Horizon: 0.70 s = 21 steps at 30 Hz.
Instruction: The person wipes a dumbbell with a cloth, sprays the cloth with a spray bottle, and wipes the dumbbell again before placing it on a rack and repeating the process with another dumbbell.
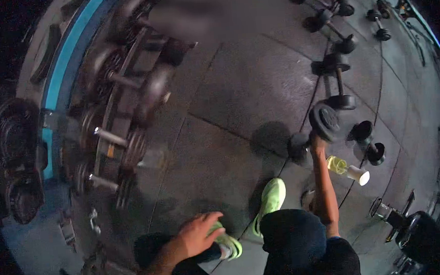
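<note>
My right arm stretches forward to the floor, and my right hand [318, 142] is closed round the handle of a dumbbell [325, 121] with thick round dark heads. One head partly hides the fingers. My left hand [202, 234] hovers over my left leg and shoe, holding nothing, with thumb and fingers apart. Just right of my right forearm is a clear container with yellowish contents [337, 165], beside a white cup-like piece [358, 175]. Another dumbbell [369, 143] lies to the right of the held one.
More dumbbells [340, 82] lie in a line on the dark tiled floor [227, 86] towards the far right. A rack [108, 111] loaded with dumbbells stands along the left. My light green shoes [272, 197] are on the floor below me. Dark equipment [417, 231] stands at lower right.
</note>
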Each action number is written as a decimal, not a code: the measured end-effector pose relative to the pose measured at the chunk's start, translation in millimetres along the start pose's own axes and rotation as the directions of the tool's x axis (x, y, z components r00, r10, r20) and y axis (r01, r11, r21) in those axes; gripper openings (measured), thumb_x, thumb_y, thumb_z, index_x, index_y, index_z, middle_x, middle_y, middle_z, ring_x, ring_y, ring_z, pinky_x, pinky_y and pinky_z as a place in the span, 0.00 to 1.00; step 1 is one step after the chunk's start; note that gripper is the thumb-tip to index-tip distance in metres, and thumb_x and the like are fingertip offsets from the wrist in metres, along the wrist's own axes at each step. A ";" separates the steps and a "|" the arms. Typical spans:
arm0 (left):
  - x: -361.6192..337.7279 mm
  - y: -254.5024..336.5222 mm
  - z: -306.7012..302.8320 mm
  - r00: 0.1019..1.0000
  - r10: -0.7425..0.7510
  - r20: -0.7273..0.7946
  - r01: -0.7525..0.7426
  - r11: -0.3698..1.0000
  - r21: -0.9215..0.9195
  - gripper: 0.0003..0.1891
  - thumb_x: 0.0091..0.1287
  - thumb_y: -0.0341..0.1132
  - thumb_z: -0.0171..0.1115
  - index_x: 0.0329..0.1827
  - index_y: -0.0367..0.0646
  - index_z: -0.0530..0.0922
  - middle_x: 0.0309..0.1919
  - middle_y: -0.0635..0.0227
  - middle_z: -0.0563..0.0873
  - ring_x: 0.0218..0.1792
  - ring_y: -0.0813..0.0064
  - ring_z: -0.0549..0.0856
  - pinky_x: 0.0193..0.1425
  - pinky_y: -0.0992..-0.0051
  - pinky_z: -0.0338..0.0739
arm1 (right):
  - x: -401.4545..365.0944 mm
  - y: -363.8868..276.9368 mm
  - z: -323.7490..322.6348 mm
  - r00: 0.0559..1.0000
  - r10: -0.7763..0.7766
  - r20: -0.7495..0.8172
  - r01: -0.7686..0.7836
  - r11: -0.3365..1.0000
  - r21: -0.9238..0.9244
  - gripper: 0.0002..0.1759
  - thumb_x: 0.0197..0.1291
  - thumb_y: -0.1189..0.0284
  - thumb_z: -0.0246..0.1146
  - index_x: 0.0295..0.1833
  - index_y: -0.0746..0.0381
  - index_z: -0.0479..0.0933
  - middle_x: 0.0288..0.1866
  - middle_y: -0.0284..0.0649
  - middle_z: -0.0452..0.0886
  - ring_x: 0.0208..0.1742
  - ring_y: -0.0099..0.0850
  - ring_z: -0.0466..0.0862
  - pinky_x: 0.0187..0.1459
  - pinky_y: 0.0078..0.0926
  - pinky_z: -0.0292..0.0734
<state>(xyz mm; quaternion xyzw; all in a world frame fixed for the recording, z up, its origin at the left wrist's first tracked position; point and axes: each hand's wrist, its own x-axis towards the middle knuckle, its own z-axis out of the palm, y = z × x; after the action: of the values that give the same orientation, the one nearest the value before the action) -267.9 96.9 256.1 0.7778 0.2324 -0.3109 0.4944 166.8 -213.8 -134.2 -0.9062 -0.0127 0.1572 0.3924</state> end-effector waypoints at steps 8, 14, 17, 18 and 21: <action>-268.6 -22.7 -53.6 0.973 -0.228 0.031 0.083 0.222 -0.971 0.27 0.74 0.50 0.60 0.67 0.41 0.70 0.60 0.58 0.81 0.58 0.68 0.82 0.64 0.64 0.75 | -268.7 2.3 -122.0 0.909 0.334 0.249 -0.302 0.940 -0.159 0.20 0.60 0.64 0.68 0.53 0.66 0.79 0.50 0.50 0.84 0.52 0.45 0.82 0.52 0.43 0.75; -475.2 11.5 -74.2 0.715 -0.688 -0.124 0.033 0.211 -0.977 0.24 0.74 0.51 0.57 0.65 0.44 0.72 0.53 0.63 0.83 0.53 0.69 0.82 0.59 0.65 0.74 | -404.2 -91.0 -271.2 0.818 0.467 0.337 -0.418 0.884 -0.210 0.20 0.61 0.63 0.68 0.53 0.66 0.79 0.50 0.50 0.84 0.51 0.44 0.82 0.51 0.43 0.75; -482.6 74.8 -96.5 0.834 -0.519 -0.187 -0.162 0.093 -0.982 0.23 0.73 0.49 0.58 0.62 0.43 0.74 0.49 0.65 0.83 0.49 0.70 0.81 0.56 0.67 0.74 | -450.9 -143.6 -343.3 0.784 0.510 0.353 -0.466 0.860 -0.209 0.20 0.61 0.63 0.67 0.53 0.66 0.79 0.49 0.50 0.84 0.50 0.44 0.81 0.51 0.43 0.75; -478.3 101.6 -101.0 0.878 -0.431 -0.211 -0.220 0.029 -0.975 0.22 0.73 0.49 0.59 0.61 0.43 0.74 0.48 0.65 0.82 0.48 0.71 0.81 0.55 0.68 0.74 | -463.4 -162.7 -368.8 0.774 0.526 0.352 -0.482 0.851 -0.209 0.20 0.62 0.63 0.67 0.53 0.65 0.79 0.49 0.50 0.84 0.50 0.44 0.81 0.50 0.44 0.75; -453.6 232.3 -173.3 0.882 0.126 -0.454 -0.471 0.226 -0.853 0.19 0.68 0.47 0.61 0.53 0.41 0.77 0.46 0.64 0.81 0.44 0.72 0.79 0.51 0.72 0.72 | -499.2 -208.5 -443.2 0.755 0.548 0.360 -0.516 0.835 -0.191 0.20 0.62 0.62 0.67 0.53 0.65 0.79 0.49 0.50 0.84 0.49 0.44 0.81 0.50 0.44 0.75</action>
<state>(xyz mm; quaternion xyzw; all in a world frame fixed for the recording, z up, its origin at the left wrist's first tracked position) -385.5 137.1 779.9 0.3963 0.2838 0.1079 0.8664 -156.0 -456.0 437.0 -0.8352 0.1593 0.4433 0.2838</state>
